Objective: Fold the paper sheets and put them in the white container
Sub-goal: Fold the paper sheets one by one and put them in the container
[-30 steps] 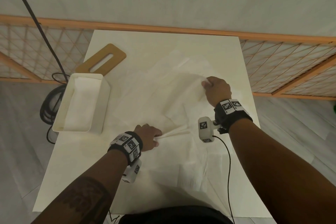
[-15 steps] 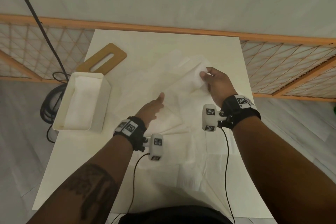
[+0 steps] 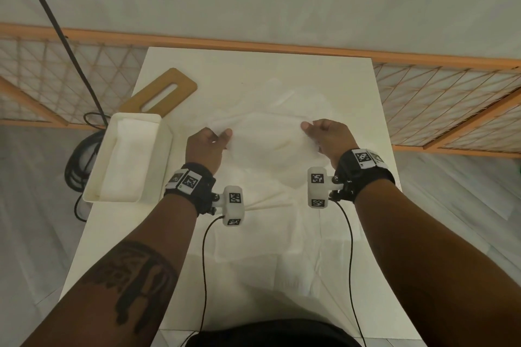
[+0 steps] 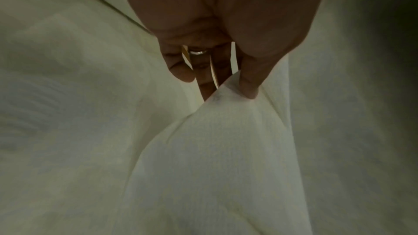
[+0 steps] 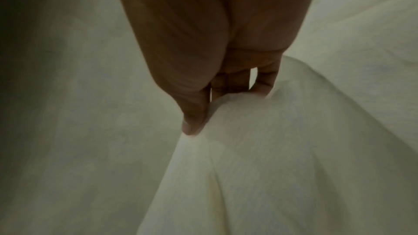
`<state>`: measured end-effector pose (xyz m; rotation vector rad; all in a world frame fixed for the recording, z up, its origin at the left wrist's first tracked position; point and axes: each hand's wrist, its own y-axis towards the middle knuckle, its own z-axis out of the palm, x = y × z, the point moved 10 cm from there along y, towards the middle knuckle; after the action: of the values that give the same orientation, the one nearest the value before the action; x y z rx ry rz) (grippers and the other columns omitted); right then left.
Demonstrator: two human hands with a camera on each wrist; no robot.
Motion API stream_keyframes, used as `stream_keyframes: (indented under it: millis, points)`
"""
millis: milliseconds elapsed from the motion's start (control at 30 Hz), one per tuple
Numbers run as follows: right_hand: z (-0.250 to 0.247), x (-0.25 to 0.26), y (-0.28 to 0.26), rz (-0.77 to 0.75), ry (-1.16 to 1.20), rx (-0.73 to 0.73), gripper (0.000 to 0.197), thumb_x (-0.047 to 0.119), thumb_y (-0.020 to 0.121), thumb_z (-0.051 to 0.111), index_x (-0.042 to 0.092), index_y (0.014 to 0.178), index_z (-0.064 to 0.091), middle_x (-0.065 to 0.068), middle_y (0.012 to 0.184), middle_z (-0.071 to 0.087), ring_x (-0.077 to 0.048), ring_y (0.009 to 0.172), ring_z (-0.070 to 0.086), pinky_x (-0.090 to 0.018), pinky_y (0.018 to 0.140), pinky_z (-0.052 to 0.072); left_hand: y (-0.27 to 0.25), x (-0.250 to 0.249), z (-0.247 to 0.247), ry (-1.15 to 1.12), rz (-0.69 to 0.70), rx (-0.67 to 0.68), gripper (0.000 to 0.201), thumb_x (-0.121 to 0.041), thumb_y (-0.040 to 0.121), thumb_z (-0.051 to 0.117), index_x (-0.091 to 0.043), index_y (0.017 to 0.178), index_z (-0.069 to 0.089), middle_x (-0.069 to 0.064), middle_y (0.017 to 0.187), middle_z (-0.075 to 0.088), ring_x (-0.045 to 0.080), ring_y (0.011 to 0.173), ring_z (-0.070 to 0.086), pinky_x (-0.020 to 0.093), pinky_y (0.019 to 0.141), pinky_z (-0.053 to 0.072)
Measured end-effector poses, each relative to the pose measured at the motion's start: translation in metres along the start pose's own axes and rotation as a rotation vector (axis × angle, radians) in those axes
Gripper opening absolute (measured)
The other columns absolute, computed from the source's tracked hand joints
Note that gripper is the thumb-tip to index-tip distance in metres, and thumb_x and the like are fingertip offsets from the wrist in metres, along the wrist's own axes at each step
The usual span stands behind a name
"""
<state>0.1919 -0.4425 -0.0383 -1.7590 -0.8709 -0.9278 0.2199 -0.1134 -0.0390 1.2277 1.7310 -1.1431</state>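
Since a moment ago the left hand (image 3: 207, 146) has reached forward to pinch the raised sheet (image 3: 267, 144) opposite the right hand (image 3: 327, 135), which pinches its other corner, above the table (image 3: 253, 70), with the container (image 3: 97, 177) just left of the left hand.

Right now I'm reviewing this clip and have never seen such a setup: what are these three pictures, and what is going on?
No machine here: a person works bare-handed, wearing cameras. The wide picture comes from a head camera looking down at a white table. The two dim close-ups come from cameras strapped to each wrist, looking along the fingers. The left hand and right hand each pinch an edge of one thin paper sheet, lifted over other loose sheets. At left stands the white container with paper already in it, and behind it a wooden lid with a slot.
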Motion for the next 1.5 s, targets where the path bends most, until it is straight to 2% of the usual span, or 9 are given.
stream_keyframes:
  millis: [167, 333, 567, 733, 933, 1033, 1167, 1333, 1500]
  points:
    - [0.022, -0.025, 0.004, 0.114, -0.321, 0.146, 0.013, 0.03, 0.092, 0.07, 0.019, 0.097, 0.074, -0.002, 0.097, 0.071, -0.018, 0.082, 0.063, -0.029, 0.075, 0.049, 0.002, -0.005, -0.008, 0.051, 0.037, -0.029, 0.029, -0.034, 0.094, 0.069, -0.018, 0.071, 0.065, 0.006, 0.076, 0.069, 0.033, 0.077, 0.067, 0.042, 0.083, 0.058]
    - [0.05, -0.017, -0.012, 0.181, 0.056, 0.289, 0.051, 0.059, 0.096, 0.055, 0.017, 0.12, 0.07, -0.002, 0.121, 0.071, -0.016, 0.113, 0.064, -0.035, 0.091, 0.036, -0.004, -0.005, 0.002, -0.143, 0.027, 0.137, 0.024, -0.022, 0.088, 0.076, -0.025, 0.065, 0.068, -0.011, 0.063, 0.064, 0.023, 0.068, 0.056, 0.041, 0.082, 0.053]
    - [0.07, 0.004, -0.015, 0.137, -0.09, 0.327, 0.067, 0.069, 0.091, 0.053, 0.012, 0.127, 0.056, -0.001, 0.131, 0.063, -0.016, 0.114, 0.065, -0.037, 0.093, 0.037, -0.032, -0.026, 0.021, -0.758, -0.208, 0.45, 0.032, -0.001, 0.097, 0.051, -0.003, 0.127, 0.062, 0.012, 0.114, 0.074, 0.028, 0.102, 0.072, 0.038, 0.085, 0.059]
    - [0.104, 0.009, -0.028, 0.166, 0.108, 0.519, 0.087, 0.082, 0.078, 0.052, 0.023, 0.142, 0.051, 0.004, 0.135, 0.065, -0.013, 0.121, 0.064, -0.04, 0.11, 0.025, -0.046, -0.039, 0.023, -0.882, -0.326, 0.467, 0.027, -0.011, 0.085, 0.056, -0.005, 0.103, 0.074, 0.014, 0.101, 0.073, 0.032, 0.088, 0.071, 0.037, 0.08, 0.058]
    - [0.081, 0.023, -0.02, 0.036, 0.425, 0.41, 0.038, 0.017, 0.097, 0.066, 0.001, 0.131, 0.06, -0.012, 0.125, 0.071, -0.029, 0.115, 0.067, -0.042, 0.097, 0.056, -0.012, -0.017, 0.003, -0.524, -0.235, 0.224, 0.013, -0.01, 0.085, 0.065, -0.002, 0.078, 0.075, 0.014, 0.081, 0.069, 0.028, 0.08, 0.066, 0.036, 0.08, 0.056]
    - [0.07, 0.022, -0.021, 0.044, 0.4, 0.451, 0.023, 0.013, 0.099, 0.062, 0.003, 0.12, 0.065, -0.011, 0.115, 0.073, -0.026, 0.103, 0.07, -0.034, 0.082, 0.059, 0.0, -0.002, -0.005, -0.149, -0.176, 0.269, 0.043, -0.037, 0.064, 0.074, 0.002, 0.082, 0.067, 0.016, 0.08, 0.061, 0.029, 0.077, 0.057, 0.041, 0.074, 0.045]
    - [0.064, 0.015, -0.032, 0.107, 0.339, 0.53, 0.034, 0.014, 0.1, 0.06, 0.0, 0.13, 0.062, -0.014, 0.126, 0.07, -0.028, 0.115, 0.068, -0.038, 0.094, 0.058, 0.001, 0.008, -0.007, -0.032, -0.137, 0.322, 0.054, -0.041, 0.063, 0.073, 0.004, 0.093, 0.068, 0.033, 0.097, 0.067, 0.041, 0.085, 0.065, 0.052, 0.085, 0.052]
    - [0.056, 0.001, -0.036, 0.104, 0.276, 0.49, 0.037, 0.008, 0.094, 0.067, 0.006, 0.131, 0.062, -0.012, 0.123, 0.072, -0.028, 0.111, 0.07, -0.032, 0.083, 0.06, -0.01, -0.002, -0.009, -0.136, -0.141, 0.335, 0.025, -0.02, 0.071, 0.073, -0.021, 0.095, 0.08, 0.018, 0.107, 0.075, 0.043, 0.104, 0.069, 0.052, 0.096, 0.055]
    - [0.044, 0.002, -0.035, -0.016, 0.204, 0.424, 0.027, -0.001, 0.094, 0.064, -0.003, 0.121, 0.067, -0.018, 0.117, 0.072, -0.027, 0.105, 0.071, -0.032, 0.084, 0.059, -0.015, 0.0, -0.009, -0.207, -0.103, 0.31, 0.025, 0.002, 0.091, 0.066, -0.017, 0.085, 0.081, 0.014, 0.097, 0.076, 0.029, 0.088, 0.069, 0.042, 0.086, 0.058]
